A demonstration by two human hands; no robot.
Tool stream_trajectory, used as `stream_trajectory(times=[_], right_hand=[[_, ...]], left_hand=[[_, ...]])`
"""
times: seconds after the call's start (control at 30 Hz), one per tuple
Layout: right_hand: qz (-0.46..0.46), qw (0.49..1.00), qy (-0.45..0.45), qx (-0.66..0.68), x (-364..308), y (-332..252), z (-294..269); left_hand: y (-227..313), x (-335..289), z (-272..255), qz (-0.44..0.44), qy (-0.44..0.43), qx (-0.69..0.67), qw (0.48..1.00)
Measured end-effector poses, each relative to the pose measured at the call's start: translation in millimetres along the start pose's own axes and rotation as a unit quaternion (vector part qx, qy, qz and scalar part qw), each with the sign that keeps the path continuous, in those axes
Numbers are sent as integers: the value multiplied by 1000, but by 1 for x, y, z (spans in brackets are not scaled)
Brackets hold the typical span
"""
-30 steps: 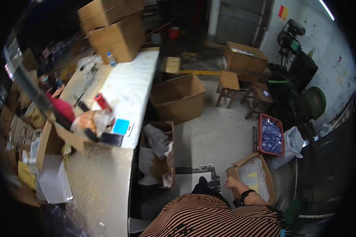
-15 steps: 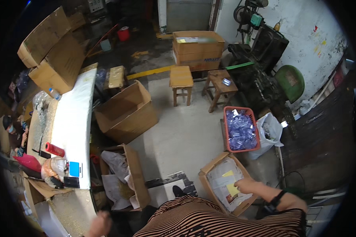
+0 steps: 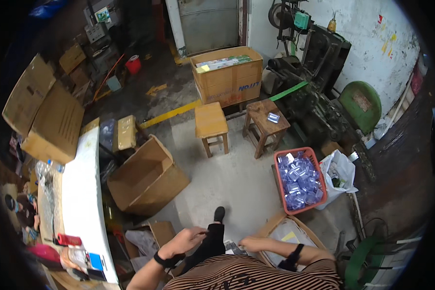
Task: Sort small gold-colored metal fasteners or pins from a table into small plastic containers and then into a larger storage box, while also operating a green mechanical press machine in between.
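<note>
My left hand hangs in front of my body, its fingers loosely stretched out and nothing in it. My right hand hangs to the right of it, beside the left edge of a low cardboard carton. Its fingers are loosely bent, and I see nothing held in them. Inside that carton lie white sheets and a yellow slip of paper, partly covered by my right forearm. My dark shoe is stepping on the pale floor ahead.
A red basket of clear bluish plastic pieces stands at the right, beside a white sack. Ahead are two wooden stools, a large filled carton and dark machinery. An opened carton and a white-topped table flank the left.
My right hand has left the carton's papers and moved left toward my body. My left hand has come up and inward. The view has shifted forward, with one foot further ahead.
</note>
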State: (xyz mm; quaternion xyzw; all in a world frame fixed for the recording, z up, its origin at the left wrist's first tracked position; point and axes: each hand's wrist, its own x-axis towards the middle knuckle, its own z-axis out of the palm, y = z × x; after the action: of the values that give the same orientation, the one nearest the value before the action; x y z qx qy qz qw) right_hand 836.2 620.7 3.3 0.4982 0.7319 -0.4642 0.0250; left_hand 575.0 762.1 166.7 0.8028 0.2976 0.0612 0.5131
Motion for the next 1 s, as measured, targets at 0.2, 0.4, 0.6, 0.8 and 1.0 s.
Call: stream_trajectory(times=[0.2, 0.4, 0.6, 0.8, 1.0], right_hand=[[139, 987, 60, 44, 117, 112, -41], [436, 876, 187, 82, 63, 239, -155], [491, 837, 189, 149, 49, 314, -194], [483, 838, 203, 150, 73, 380, -271], [509, 717, 397, 262, 124, 432, -402]], left_hand=[[-169, 46, -63, -218, 165, -326, 905], [-117, 268, -102, -233, 32, -317, 919], [-97, 460, -107, -102, -183, -203, 956], [-83, 565, -160, -258, -114, -220, 934], [-69, 664, -214, -337, -166, -201, 905]])
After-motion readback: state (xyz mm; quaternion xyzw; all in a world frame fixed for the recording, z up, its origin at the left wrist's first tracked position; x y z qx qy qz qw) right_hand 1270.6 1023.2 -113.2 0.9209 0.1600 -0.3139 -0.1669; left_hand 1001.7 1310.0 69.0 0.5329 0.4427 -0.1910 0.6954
